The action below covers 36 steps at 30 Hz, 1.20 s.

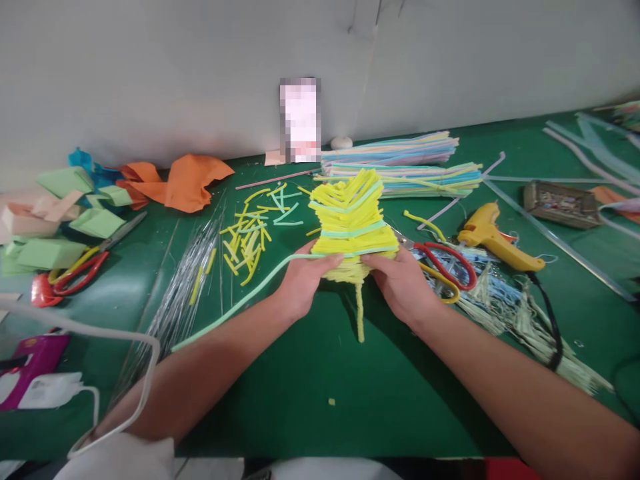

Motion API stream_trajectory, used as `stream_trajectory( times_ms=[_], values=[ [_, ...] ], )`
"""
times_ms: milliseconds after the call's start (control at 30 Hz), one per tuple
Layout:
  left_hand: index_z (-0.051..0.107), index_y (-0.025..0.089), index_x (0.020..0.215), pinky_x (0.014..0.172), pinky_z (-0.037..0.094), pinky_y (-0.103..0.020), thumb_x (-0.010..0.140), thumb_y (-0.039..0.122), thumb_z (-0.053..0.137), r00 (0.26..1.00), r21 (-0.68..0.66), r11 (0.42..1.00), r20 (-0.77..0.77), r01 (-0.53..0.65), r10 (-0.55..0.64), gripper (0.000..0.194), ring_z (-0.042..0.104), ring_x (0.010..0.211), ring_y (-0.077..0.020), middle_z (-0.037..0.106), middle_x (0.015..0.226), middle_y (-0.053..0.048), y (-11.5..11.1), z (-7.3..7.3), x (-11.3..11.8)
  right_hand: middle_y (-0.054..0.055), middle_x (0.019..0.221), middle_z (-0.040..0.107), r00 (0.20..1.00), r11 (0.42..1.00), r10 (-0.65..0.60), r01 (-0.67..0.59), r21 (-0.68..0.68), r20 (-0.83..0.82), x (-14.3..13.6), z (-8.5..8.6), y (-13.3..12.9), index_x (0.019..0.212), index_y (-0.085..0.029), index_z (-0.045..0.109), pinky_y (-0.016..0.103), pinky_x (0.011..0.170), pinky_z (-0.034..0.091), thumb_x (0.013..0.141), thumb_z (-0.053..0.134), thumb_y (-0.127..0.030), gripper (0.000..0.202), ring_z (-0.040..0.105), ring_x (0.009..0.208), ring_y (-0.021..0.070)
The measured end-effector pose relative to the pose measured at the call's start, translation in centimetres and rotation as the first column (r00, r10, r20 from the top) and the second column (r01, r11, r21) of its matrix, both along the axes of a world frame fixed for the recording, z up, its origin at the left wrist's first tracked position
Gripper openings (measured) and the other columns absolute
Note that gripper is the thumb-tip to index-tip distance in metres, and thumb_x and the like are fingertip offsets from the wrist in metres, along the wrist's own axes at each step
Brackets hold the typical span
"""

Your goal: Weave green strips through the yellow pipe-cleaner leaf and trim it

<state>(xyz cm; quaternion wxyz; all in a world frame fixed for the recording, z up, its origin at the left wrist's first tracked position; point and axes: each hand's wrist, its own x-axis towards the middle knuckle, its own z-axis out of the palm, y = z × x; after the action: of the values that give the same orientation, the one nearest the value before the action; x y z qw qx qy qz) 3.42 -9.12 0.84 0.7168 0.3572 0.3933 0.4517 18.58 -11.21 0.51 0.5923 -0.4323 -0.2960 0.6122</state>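
Both hands hold a yellow pipe-cleaner piece (353, 213) above the green table, with mint green stripes across it and a yellow stem hanging down. My left hand (303, 283) is closed on its lower left edge, thumb on top. On the lower right edge, my right hand (400, 280) grips it the same way. A long mint green pipe cleaner (240, 300) lies across the piece under the thumbs and trails out to the lower left over my left forearm. The fingers beneath the piece are hidden.
Cut yellow and mint bits (247, 233) and thin wires (187, 280) lie left. Bundled pipe cleaners (400, 180) rest behind. To the right are red-and-yellow scissors (450, 267) and a yellow glue gun (500, 240); more scissors (83, 270) and folded paper (55, 253) sit far left. A phone (300, 120) leans upright against the wall.
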Motion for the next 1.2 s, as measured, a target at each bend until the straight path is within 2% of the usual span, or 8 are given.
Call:
stream_trajectory(
  times_ms=[167, 400, 567, 967, 1100, 1200],
  values=[
    [0.072, 0.017, 0.103, 0.101, 0.049, -0.046, 0.060, 0.025, 0.086, 1.000, -0.036, 0.999, -0.008, -0.004, 0.004, 0.046, 0.069, 0.102, -0.0282, 0.074, 0.109, -0.010, 0.0, 0.4, 0.1, 0.004, 0.117, 0.072, 0.999, 1.000, 0.024, -0.024, -0.008, -0.031, 0.1, 0.2, 0.0, 0.114, -0.025, 0.068, 0.048, 0.101, 0.048, 0.060, 0.079, -0.022, 0.055, 0.061, 0.117, 0.0303],
    [0.070, 0.019, 0.113, 0.095, 0.053, -0.046, 0.060, 0.024, 0.085, 1.000, -0.039, 0.999, 0.023, 0.019, -0.018, 0.055, 0.070, 0.101, -0.0293, 0.075, 0.106, -0.008, 0.2, 0.4, 0.0, 0.004, 0.117, 0.072, 0.996, 0.998, 0.065, -0.064, 0.006, -0.064, 0.2, 0.4, 0.0, 0.115, -0.025, 0.068, 0.048, 0.100, 0.049, 0.062, 0.077, -0.020, 0.054, 0.063, 0.114, 0.0302],
    [0.069, 0.019, 0.114, 0.094, 0.054, -0.046, 0.060, 0.024, 0.086, 0.999, -0.055, 0.998, 0.035, 0.035, -0.033, 0.056, 0.071, 0.099, -0.0285, 0.075, 0.105, -0.008, 0.3, 0.6, 0.0, 0.003, 0.116, 0.073, 0.997, 0.999, 0.048, -0.049, -0.014, -0.065, 0.4, 0.5, -0.1, 0.118, -0.026, 0.067, 0.049, 0.102, 0.047, 0.064, 0.077, -0.020, 0.056, 0.064, 0.113, 0.0299],
    [0.067, 0.015, 0.119, 0.103, 0.047, -0.046, 0.065, 0.019, 0.079, 0.997, -0.150, 0.989, 0.077, -0.007, 0.018, 0.055, 0.065, 0.112, -0.0309, 0.074, 0.110, -0.010, -0.3, 1.2, 0.3, 0.004, 0.118, 0.072, 0.997, 0.997, 0.065, -0.063, 0.048, -0.039, 0.4, -0.3, -0.1, 0.114, -0.023, 0.069, 0.049, 0.104, 0.046, 0.068, 0.077, -0.023, 0.046, 0.063, 0.114, 0.0285],
    [0.067, 0.016, 0.121, 0.104, 0.046, -0.046, 0.067, 0.017, 0.078, 0.995, -0.147, 0.989, 0.098, 0.006, 0.009, 0.055, 0.064, 0.113, -0.0309, 0.073, 0.111, -0.010, -0.2, 1.1, 0.2, 0.006, 0.118, 0.071, 0.998, 0.997, 0.064, -0.065, 0.051, 0.011, 0.5, -0.5, 0.0, 0.112, -0.022, 0.067, 0.048, 0.102, 0.047, 0.069, 0.076, -0.025, 0.045, 0.064, 0.111, 0.0280],
    [0.067, 0.015, 0.121, 0.105, 0.045, -0.046, 0.069, 0.017, 0.076, 0.993, -0.153, 0.988, 0.114, 0.016, 0.002, 0.052, 0.064, 0.114, -0.0308, 0.073, 0.113, -0.010, -0.1, 0.9, 0.1, 0.009, 0.120, 0.068, 0.984, 0.998, -0.013, 0.004, 0.056, 0.177, 0.6, -1.0, 0.0, 0.117, -0.021, 0.060, 0.047, 0.098, 0.049, 0.069, 0.075, -0.027, 0.050, 0.064, 0.108, 0.0271]
  ],
)
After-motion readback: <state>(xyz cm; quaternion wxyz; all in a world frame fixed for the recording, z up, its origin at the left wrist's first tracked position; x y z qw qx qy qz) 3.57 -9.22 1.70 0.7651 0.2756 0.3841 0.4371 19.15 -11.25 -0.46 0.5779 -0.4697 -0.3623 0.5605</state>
